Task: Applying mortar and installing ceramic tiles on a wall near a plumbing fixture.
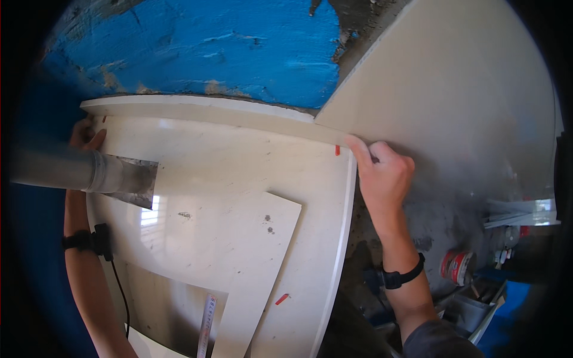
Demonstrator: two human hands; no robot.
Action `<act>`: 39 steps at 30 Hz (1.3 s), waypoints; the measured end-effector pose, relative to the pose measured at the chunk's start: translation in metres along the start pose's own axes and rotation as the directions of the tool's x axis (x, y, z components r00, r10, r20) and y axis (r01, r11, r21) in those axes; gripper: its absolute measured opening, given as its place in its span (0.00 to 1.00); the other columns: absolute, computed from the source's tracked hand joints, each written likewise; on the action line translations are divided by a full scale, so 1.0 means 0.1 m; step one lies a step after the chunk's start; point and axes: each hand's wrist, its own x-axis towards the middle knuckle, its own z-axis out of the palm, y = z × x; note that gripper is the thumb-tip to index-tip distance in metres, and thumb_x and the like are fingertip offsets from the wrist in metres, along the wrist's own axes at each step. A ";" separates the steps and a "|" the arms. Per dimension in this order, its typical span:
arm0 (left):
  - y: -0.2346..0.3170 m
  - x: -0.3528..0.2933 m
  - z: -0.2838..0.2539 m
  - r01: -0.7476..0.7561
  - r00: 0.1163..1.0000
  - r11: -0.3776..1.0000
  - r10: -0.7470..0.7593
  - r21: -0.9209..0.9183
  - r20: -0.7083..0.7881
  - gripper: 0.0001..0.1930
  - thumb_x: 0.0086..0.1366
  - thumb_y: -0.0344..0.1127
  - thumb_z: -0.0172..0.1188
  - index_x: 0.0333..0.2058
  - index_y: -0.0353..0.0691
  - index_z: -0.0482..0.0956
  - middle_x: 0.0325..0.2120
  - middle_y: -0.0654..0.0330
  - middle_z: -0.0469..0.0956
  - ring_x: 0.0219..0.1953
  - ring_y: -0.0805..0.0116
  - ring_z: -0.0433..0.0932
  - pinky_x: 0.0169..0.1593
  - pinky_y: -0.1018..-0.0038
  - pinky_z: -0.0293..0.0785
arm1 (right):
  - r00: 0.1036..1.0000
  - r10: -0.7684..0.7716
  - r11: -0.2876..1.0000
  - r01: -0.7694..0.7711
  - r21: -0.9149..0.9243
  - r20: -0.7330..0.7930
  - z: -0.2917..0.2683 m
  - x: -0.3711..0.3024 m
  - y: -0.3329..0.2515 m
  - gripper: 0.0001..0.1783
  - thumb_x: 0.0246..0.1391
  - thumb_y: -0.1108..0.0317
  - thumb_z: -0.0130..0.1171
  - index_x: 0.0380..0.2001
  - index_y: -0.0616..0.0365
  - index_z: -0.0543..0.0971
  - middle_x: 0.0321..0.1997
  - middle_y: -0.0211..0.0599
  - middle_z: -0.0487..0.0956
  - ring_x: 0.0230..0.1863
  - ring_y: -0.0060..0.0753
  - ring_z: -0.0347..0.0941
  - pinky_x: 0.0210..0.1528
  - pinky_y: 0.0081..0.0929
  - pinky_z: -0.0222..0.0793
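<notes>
A long, narrow beige tile strip point(203, 113) stands on edge along the foot of the blue-coated wall, at the far edge of a glossy off-white slab point(221, 158). My left hand point(88, 135) is at the strip's left end with fingers bent, partly hidden behind a grey pipe point(57, 169). At the other end, my right hand point(387, 173) presses a stretched finger against the strip's corner, its remaining fingers curled. Small red wedges sit by the strip, one near each hand; the right one point(338, 150) is plainer. A third red wedge point(282, 299) lies loose on the slab.
The pipe passes through a rectangular cutout point(140, 179). A cut tile piece point(271, 238) lies on the slab, near a ruler-like measuring strip point(206, 325). At right, a large grey panel point(447, 101) rises; beyond my right forearm are a red-and-white tub point(457, 267) and a grey bin point(468, 309).
</notes>
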 end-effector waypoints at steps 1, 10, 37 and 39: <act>0.09 0.00 0.02 0.030 0.999 0.999 -0.030 0.022 -0.012 0.26 0.63 0.32 0.72 0.56 0.34 0.71 0.41 0.60 0.74 0.42 0.73 0.70 0.50 0.77 0.70 | 0.998 -0.051 0.993 0.053 -0.103 0.023 0.03 0.06 -0.09 0.29 0.52 0.53 0.75 0.10 0.58 0.71 0.10 0.45 0.68 0.12 0.53 0.61 0.17 0.41 0.58; 0.31 -0.04 0.08 0.051 0.998 0.998 -0.050 0.025 -0.049 0.27 0.62 0.32 0.70 0.58 0.33 0.71 0.47 0.57 0.73 0.45 0.72 0.67 0.53 0.76 0.67 | 0.999 -0.044 0.990 0.047 -0.136 0.026 0.21 0.12 -0.42 0.33 0.51 0.48 0.74 0.08 0.57 0.69 0.10 0.47 0.67 0.12 0.56 0.63 0.18 0.43 0.59; 0.37 -0.08 0.06 0.035 0.996 0.958 -0.010 0.284 -0.090 0.30 0.59 0.38 0.75 0.58 0.38 0.74 0.32 0.65 0.68 0.36 0.72 0.69 0.41 0.73 0.69 | 0.999 0.052 0.990 -0.050 -0.132 0.013 0.00 -0.12 0.27 0.27 0.49 0.55 0.77 0.14 0.63 0.76 0.13 0.51 0.68 0.15 0.54 0.60 0.21 0.42 0.60; 0.33 -0.06 0.08 0.033 0.997 0.961 -0.014 0.274 -0.072 0.31 0.59 0.39 0.74 0.59 0.38 0.74 0.34 0.64 0.70 0.36 0.72 0.70 0.42 0.72 0.70 | 0.990 0.139 0.983 -0.133 -0.130 0.036 -0.07 -0.12 0.31 0.27 0.50 0.55 0.77 0.13 0.63 0.75 0.13 0.52 0.68 0.15 0.55 0.61 0.21 0.42 0.60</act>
